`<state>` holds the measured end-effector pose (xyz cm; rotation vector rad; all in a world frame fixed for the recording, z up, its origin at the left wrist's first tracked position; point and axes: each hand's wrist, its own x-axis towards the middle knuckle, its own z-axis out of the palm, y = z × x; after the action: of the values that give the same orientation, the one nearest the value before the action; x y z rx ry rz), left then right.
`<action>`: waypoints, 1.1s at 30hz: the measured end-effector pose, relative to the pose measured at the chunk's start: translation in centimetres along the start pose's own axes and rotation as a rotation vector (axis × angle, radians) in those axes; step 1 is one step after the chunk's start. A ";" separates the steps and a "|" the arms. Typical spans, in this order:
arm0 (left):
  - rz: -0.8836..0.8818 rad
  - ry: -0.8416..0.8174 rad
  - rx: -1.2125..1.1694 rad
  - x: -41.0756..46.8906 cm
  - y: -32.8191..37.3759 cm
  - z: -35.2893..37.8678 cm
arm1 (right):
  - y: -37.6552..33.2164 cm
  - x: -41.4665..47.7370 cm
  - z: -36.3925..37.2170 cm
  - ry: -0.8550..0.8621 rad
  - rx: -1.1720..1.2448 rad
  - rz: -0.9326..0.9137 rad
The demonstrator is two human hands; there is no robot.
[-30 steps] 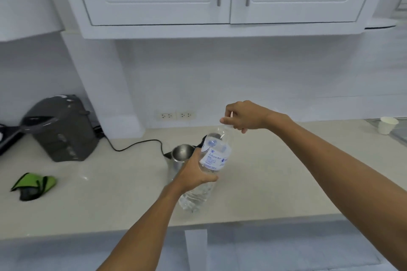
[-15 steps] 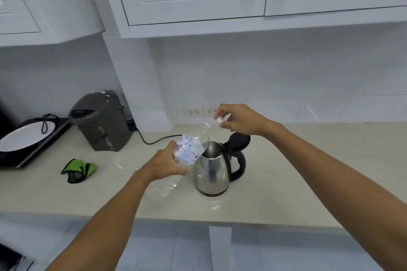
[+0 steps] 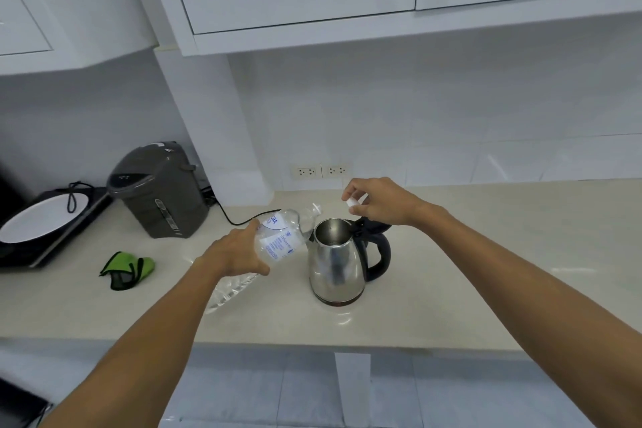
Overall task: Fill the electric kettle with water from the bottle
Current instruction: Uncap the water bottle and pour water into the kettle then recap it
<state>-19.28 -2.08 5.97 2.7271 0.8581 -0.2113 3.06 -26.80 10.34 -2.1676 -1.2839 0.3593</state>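
Cap (image 3: 351, 201) off and pinched in the right hand (image 3: 380, 200), left hand (image 3: 239, 252) wrapped round the tilted water bottle (image 3: 278, 240) — kettle (image 3: 337, 261) open, pouring not yet begun.

The bottle (image 3: 278, 240) in the left hand (image 3: 236, 254) now leans further over than a second ago, its open neck brought right up beside the rim of the kettle (image 3: 335, 261). The right hand (image 3: 378, 201) has drawn the white cap (image 3: 351, 202) clear of the neck, above the open lid.
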 end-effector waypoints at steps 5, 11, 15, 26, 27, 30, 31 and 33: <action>0.010 -0.003 0.088 0.6 0.4 -0.2 | 0.7 -0.3 1.0 -0.011 0.023 0.019; 0.033 -0.002 0.170 1.2 0.6 -0.5 | 1.4 -0.7 1.2 -0.012 0.030 0.040; 0.038 -0.011 0.239 1.6 0.5 -0.7 | 1.6 -0.9 1.1 -0.013 0.020 0.042; 0.062 -0.007 0.337 2.1 0.5 -0.9 | 2.2 -1.4 1.4 -0.009 -0.005 0.041; 0.064 -0.008 0.344 2.2 0.5 -0.9 | 2.2 -1.4 1.5 -0.008 -0.007 0.040; 0.066 -0.009 0.348 2.2 0.6 -0.7 | 2.2 -1.5 1.7 -0.008 -0.016 0.039; 0.065 -0.007 0.342 2.3 0.6 -0.6 | 2.2 -1.5 1.7 -0.010 -0.020 0.039; 0.068 -0.002 0.328 2.4 0.7 -0.4 | 2.3 -1.6 1.8 -0.012 -0.026 0.040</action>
<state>-16.96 -1.20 6.00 3.0521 0.7880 -0.3699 2.95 -28.40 7.39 -2.2182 -1.2596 0.3742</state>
